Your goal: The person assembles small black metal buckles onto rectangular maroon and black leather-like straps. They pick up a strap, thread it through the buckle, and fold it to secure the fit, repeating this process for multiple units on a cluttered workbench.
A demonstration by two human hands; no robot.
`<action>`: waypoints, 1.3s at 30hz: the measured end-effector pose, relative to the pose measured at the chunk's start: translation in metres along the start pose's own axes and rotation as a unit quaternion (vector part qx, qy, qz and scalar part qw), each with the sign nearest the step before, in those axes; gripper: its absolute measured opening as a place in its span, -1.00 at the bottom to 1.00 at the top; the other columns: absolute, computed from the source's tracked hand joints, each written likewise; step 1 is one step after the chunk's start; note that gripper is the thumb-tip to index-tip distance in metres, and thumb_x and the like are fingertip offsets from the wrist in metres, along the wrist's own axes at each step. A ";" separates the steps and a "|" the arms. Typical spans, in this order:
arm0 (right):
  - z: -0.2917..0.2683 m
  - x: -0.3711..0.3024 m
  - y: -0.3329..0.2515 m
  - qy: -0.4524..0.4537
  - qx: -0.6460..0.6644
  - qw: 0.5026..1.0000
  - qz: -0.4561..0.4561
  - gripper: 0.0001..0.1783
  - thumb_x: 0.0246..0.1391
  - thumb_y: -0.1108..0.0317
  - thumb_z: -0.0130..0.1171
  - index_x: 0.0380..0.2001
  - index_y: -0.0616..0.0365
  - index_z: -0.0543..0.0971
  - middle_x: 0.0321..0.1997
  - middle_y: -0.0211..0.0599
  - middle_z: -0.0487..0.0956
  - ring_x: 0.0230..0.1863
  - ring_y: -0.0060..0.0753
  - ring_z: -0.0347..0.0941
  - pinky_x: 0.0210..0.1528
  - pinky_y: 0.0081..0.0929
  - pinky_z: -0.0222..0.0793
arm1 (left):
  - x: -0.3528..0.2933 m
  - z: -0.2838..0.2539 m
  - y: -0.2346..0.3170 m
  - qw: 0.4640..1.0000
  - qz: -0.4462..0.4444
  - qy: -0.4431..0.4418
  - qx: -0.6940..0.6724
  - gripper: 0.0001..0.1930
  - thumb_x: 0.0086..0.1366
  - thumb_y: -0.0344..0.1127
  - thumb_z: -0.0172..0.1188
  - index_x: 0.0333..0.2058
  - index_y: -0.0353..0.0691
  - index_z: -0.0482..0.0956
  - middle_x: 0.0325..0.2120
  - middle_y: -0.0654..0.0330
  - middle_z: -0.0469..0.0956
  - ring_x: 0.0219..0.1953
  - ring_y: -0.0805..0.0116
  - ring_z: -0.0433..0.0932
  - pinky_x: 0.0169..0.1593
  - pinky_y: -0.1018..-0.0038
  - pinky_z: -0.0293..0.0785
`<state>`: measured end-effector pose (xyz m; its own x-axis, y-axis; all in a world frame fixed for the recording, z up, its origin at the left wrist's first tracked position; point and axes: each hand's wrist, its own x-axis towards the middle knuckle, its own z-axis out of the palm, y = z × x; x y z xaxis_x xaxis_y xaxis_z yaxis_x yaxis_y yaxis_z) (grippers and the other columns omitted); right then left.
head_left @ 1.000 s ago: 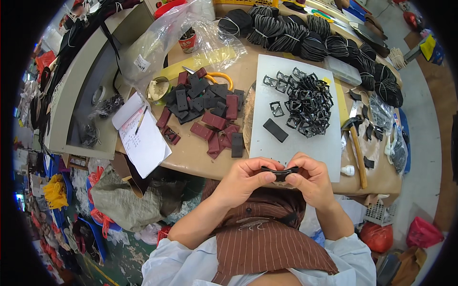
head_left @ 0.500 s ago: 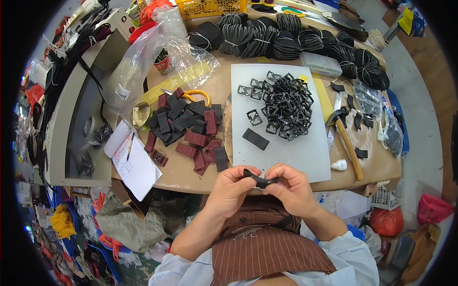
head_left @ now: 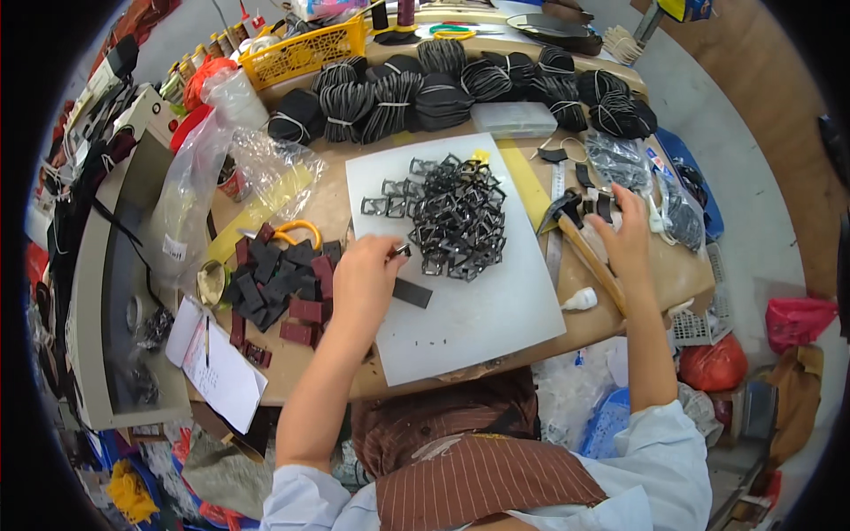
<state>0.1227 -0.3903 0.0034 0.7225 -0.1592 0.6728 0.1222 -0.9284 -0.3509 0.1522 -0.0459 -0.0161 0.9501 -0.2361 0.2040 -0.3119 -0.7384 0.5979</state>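
White plastic covers the middle of the table; it is a flat board [head_left: 496,310] and a big heap of dark metal buckles [head_left: 456,217] lies on it; the left hand [head_left: 367,279] rests on the left edge of this board, just beside the heap; its fingers are pressed together and pinch 1 small metal buckle [head_left: 401,251] at the tips; a small black strip [head_left: 413,293] lies flat on the board, just by the left hand. The right hand [head_left: 627,237] reaches out to the right side of the table, well apart from the left hand; its fingers are spread and curl down onto small black pieces [head_left: 606,205] there; the picture does not show if it holds any of them. A hammer [head_left: 580,239] with a wooden handle lies just beside the right hand, and a small white bottle [head_left: 580,302] lies near the handle. To the left of the board lies a pile of black and dark red patches [head_left: 279,288], with scissors with orange handles [head_left: 297,234] at its top. At the far edge of the table sit many bundles of black straps [head_left: 443,84], and a yellow basket [head_left: 305,51] stands behind them.
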 end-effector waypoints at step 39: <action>0.004 -0.060 -0.191 -0.566 0.497 0.648 -0.112 -0.64 -0.15 0.52 0.28 -0.19 0.19 0.54 -0.20 -0.29 0.53 -0.35 -0.47 0.48 -0.33 -0.56 0.42 | -0.154 -0.040 0.018 0.777 -0.187 -0.148 -0.582 -0.31 0.09 -0.61 0.20 0.17 -0.27 0.07 -0.46 0.25 0.50 -0.32 0.49 0.54 -0.20 0.60 0.45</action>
<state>0.0585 -0.2016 0.0273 0.5781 0.8132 0.0675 0.2816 -0.1212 -0.9518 -0.0001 0.0024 -0.0061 0.8828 -0.4053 -0.2374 0.3536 0.2410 0.9038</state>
